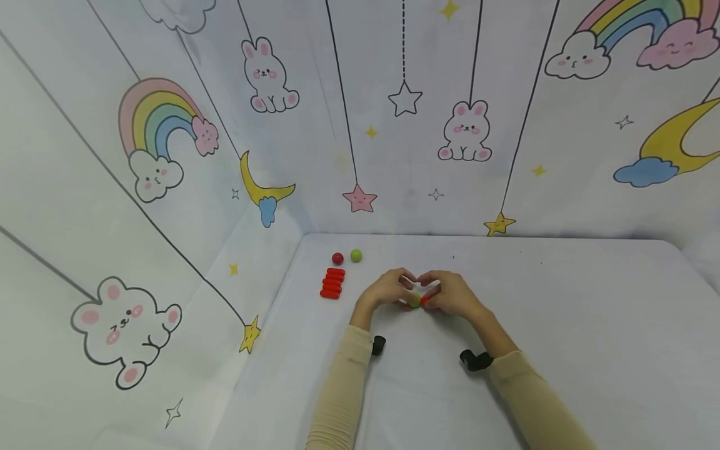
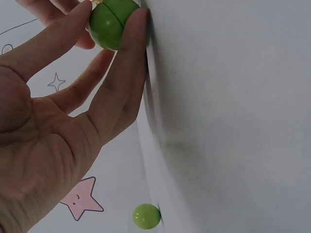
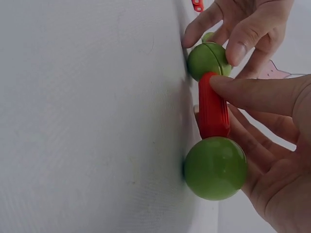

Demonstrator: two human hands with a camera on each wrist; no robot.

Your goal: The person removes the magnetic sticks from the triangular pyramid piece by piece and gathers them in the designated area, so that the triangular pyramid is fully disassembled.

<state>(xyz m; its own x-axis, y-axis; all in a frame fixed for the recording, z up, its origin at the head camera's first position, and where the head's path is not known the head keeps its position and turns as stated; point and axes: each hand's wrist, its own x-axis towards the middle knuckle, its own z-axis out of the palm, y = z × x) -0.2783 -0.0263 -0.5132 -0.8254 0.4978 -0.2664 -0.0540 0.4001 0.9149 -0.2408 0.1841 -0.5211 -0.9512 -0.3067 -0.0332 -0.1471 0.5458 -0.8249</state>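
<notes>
My left hand (image 1: 390, 289) pinches a glossy green ball (image 2: 109, 26) with a seam line, between thumb and fingers, low over the white table. Beside it my right hand (image 1: 452, 295) grips a short ribbed red rod (image 3: 214, 107), its thumb pressing on the rod's upper end. In the right wrist view, one end of the rod meets the green ball in the left hand. The other end touches a second green ball (image 3: 216, 167), close to the right palm. From the head view, the hands hide most of this joined piece.
At the table's back left lie a dark red ball (image 1: 337, 258) and a lighter green ball (image 1: 356, 255). Several red rods (image 1: 332, 284) lie side by side in front of them. Cartoon-printed white fabric walls (image 1: 405, 162) stand behind and to the left of the table (image 1: 562, 325).
</notes>
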